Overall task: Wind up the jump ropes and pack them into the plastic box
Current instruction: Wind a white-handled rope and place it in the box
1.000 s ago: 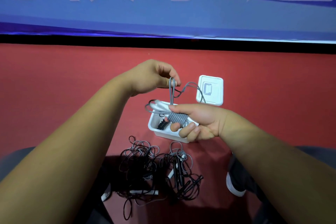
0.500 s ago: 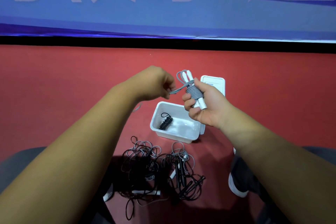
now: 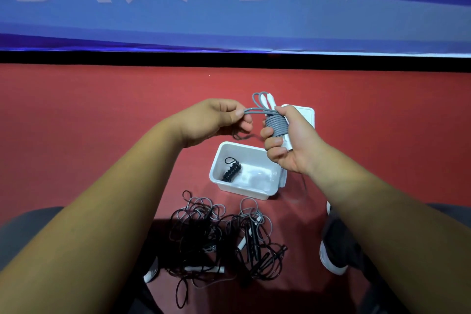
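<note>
My right hand [image 3: 289, 144] grips a grey jump rope [image 3: 276, 126] wound in tight coils round its white handles, held upright above the white plastic box [image 3: 274, 189]. My left hand [image 3: 216, 120] pinches the rope's loose grey end, which runs across to the coil. One wound black rope [image 3: 231, 172] lies inside the box at its left side. A tangle of loose black and grey ropes [image 3: 224, 234] with white handles lies on the red floor in front of the box.
The box's white lid [image 3: 307, 115] lies on the red floor behind my right hand. A blue banner with a black strip runs along the back. My dark shoes [image 3: 334, 250] and knees frame the rope pile at both sides.
My right hand has lifted the grey bundle up out of the box and turned it upright. My left hand has lowered, pulling the rope's end leftward, with more turns on the coil.
</note>
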`<state>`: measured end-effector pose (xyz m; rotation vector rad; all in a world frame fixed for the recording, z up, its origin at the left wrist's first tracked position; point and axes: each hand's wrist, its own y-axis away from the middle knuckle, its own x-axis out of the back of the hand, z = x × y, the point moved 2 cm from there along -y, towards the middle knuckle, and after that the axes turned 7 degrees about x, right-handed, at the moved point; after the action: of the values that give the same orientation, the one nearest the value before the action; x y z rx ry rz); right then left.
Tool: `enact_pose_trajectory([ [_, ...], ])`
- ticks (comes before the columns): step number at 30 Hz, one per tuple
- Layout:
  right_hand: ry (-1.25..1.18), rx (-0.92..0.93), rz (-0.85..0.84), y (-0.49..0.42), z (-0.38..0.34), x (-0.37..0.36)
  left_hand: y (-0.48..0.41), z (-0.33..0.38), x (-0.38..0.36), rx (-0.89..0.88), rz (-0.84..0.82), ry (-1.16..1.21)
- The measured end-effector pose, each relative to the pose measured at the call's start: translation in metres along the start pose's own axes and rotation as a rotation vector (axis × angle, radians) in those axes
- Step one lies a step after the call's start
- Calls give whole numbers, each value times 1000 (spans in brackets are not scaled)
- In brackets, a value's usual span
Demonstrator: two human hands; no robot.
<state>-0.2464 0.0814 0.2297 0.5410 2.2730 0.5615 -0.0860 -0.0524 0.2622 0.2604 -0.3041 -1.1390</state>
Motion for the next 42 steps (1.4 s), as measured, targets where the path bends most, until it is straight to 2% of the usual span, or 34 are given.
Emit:
enact_pose_trajectory([
  [2,-6,5,-5,0,-2,0,1,-2,1,21,-41,14],
  [7,61,-21,-45,3,-8,2,-1,-2,8,6,19,-354],
  [12,132,-87,-176,11,-6,-5,-3,-4,11,48,127,-607],
  [23,294,-279,-567,27,7,-16,-1,-1,10,33,228,-700],
  [28,334,-416,-676,28,15,-15,8,-1,13,-54,110,-640],
  [33,398,-529,-674,26,23,-10,4,3,13,-57,136,-426],
  [37,469,-525,-572,23,22,-7,5,19,9,-133,177,-512],
  [42,460,-430,-407,18,19,-3,5,27,4,-148,236,-541],
])
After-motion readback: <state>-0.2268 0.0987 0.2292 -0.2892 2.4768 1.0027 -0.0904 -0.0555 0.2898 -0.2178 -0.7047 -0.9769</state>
